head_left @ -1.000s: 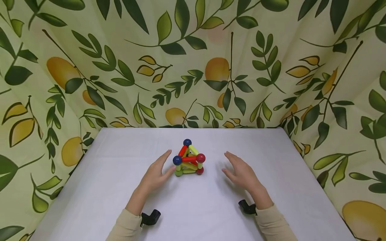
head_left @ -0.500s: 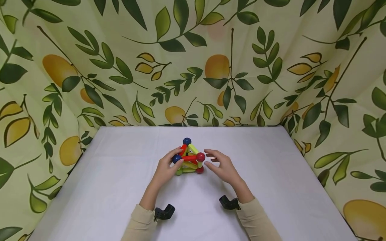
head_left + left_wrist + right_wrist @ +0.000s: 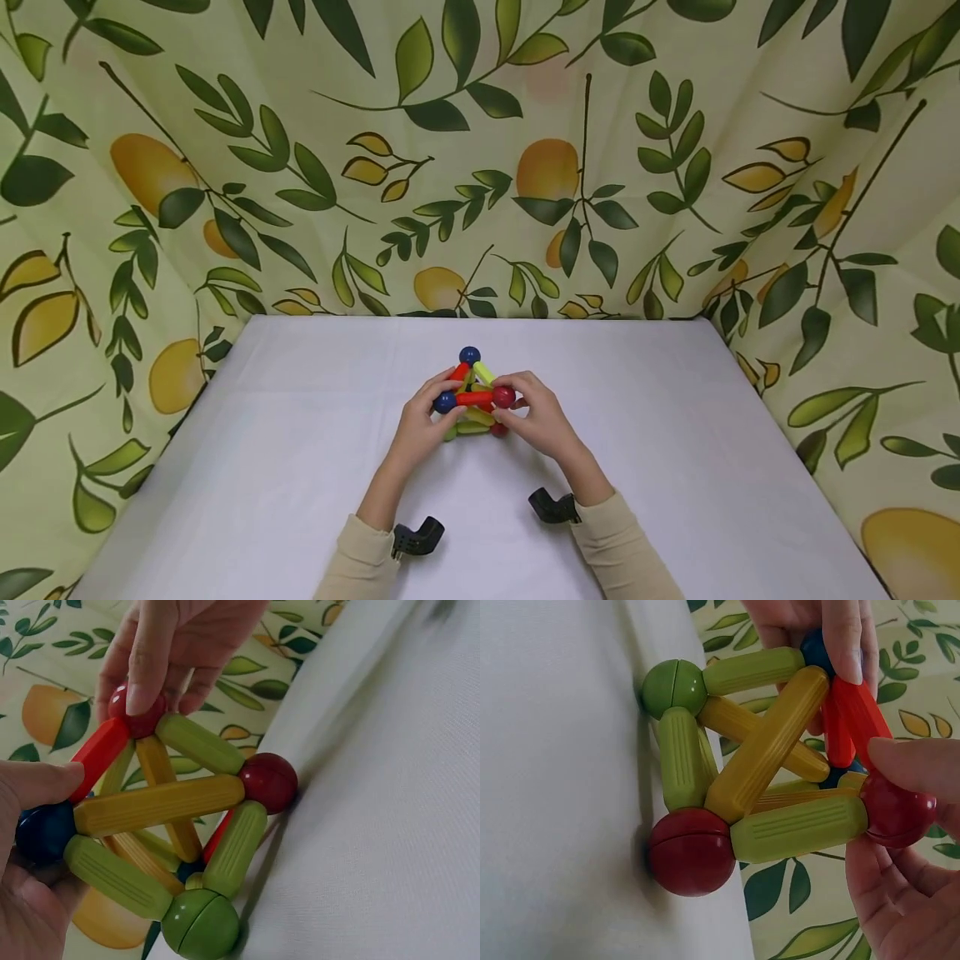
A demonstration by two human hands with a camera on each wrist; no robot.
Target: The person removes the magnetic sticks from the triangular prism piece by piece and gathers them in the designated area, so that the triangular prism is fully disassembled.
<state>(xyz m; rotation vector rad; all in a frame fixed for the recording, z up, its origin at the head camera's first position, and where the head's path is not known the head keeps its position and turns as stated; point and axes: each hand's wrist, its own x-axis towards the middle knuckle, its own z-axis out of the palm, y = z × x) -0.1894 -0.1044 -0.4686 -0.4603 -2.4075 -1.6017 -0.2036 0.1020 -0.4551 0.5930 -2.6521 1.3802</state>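
Note:
A frame built from magnetic rods and balls [image 3: 474, 399] stands at the middle of the table, with red, yellow and lime-green rods. My left hand [image 3: 420, 421] grips its near upper blue ball [image 3: 445, 402] between thumb and fingers. On the other side, my right hand [image 3: 543, 421] pinches the upper red ball [image 3: 504, 397]. A red rod joins these two balls. Low down, the left wrist view shows a green ball [image 3: 200, 924] and a second red ball [image 3: 268, 784] right at the table surface. Yellow rods [image 3: 769, 742] run diagonally across the sides. Another blue ball [image 3: 470, 357] tops the far end.
The frame and hands are over a white-covered table [image 3: 300, 467]. A leaf-and-fruit patterned cloth [image 3: 480, 208] hangs behind it and at both sides. A black wrist-worn device [image 3: 418, 537] sticks out from the left sleeve, a matching device [image 3: 553, 506] from the right.
Both hands have come inward from beside the frame, fingers straight at first. The left hand reached the blue ball first; the right hand now holds the red ball. The frame stays about where it was.

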